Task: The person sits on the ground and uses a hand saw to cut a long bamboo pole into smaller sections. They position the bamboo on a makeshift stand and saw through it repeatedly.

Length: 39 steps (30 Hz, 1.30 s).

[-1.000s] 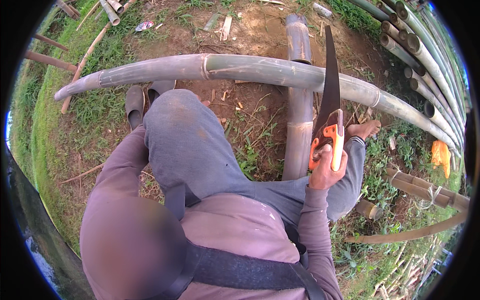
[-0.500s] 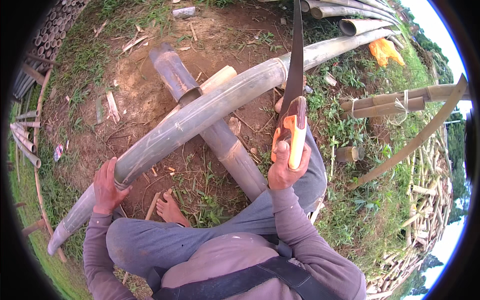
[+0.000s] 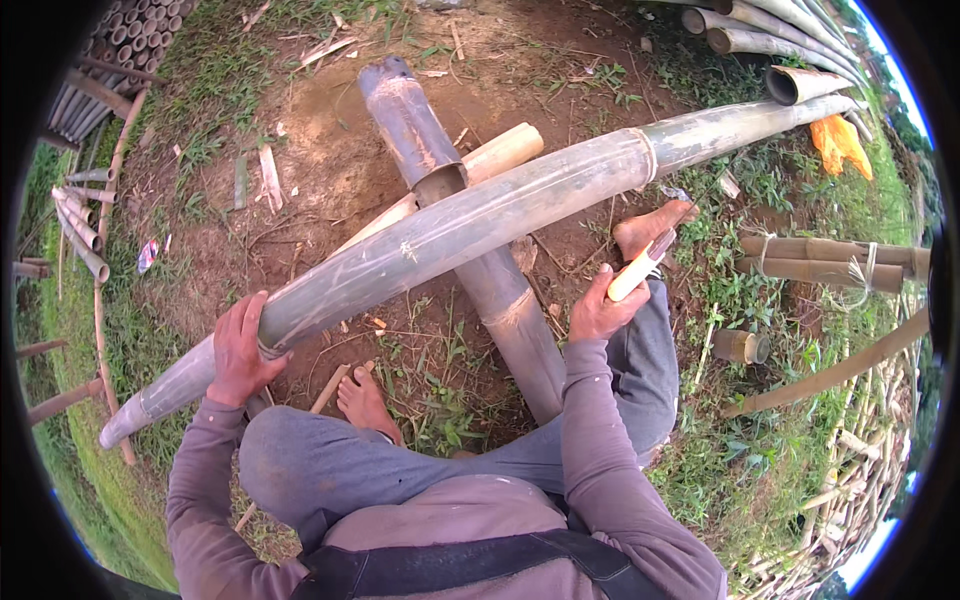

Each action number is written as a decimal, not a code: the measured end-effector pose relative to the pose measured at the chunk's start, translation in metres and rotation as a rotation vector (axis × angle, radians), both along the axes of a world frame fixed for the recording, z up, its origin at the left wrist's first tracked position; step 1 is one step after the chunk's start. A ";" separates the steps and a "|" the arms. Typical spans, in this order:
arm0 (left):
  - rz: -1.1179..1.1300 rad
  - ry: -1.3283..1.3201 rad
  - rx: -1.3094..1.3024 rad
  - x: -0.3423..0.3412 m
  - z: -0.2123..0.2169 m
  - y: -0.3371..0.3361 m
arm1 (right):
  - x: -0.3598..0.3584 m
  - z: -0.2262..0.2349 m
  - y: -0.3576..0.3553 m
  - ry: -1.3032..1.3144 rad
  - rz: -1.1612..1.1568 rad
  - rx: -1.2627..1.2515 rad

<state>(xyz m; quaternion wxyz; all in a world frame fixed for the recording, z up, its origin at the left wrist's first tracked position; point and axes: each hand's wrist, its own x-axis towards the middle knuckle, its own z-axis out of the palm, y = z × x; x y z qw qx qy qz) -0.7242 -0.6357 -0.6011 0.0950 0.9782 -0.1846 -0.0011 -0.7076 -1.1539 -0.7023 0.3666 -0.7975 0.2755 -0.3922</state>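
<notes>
A long, thick green-grey bamboo pole (image 3: 460, 232) slants from lower left to upper right. My left hand (image 3: 240, 350) is closed around it near a joint at the lower left. In my right hand (image 3: 597, 312) is the orange-and-brown handle of a handsaw (image 3: 634, 277), held to the right of the pole and apart from it. The saw's blade cannot be made out now. Beneath the pole lies a darker bamboo log (image 3: 508, 310), crossing it and bearing it. A pale bamboo piece (image 3: 506, 150) also passes under the pole.
My bare feet (image 3: 368, 402) rest on the soil. A short bamboo cut-off (image 3: 741, 346) and tied bamboo poles (image 3: 825, 262) lie at the right. Behind are stacked poles (image 3: 770, 45) and an orange plastic bag (image 3: 838, 145). A rail fence (image 3: 112, 230) runs along the left.
The saw has turned, so its long blade, upright before, no longer shows. My right hand has come up and slightly right in the picture. My left hand keeps its hold; the whole view has shifted.
</notes>
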 end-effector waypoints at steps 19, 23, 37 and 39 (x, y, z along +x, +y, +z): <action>0.118 0.039 0.074 -0.007 0.004 -0.011 | -0.056 -0.012 0.026 0.332 0.555 -0.391; 0.112 0.084 0.053 0.000 0.001 -0.012 | -0.048 -0.012 0.055 0.614 0.695 -0.236; 0.088 -0.053 0.040 -0.004 -0.020 -0.002 | -0.059 -0.001 0.044 0.695 0.683 -0.117; 0.110 -0.049 0.032 -0.006 -0.022 -0.003 | -0.059 -0.002 0.043 0.713 0.690 -0.114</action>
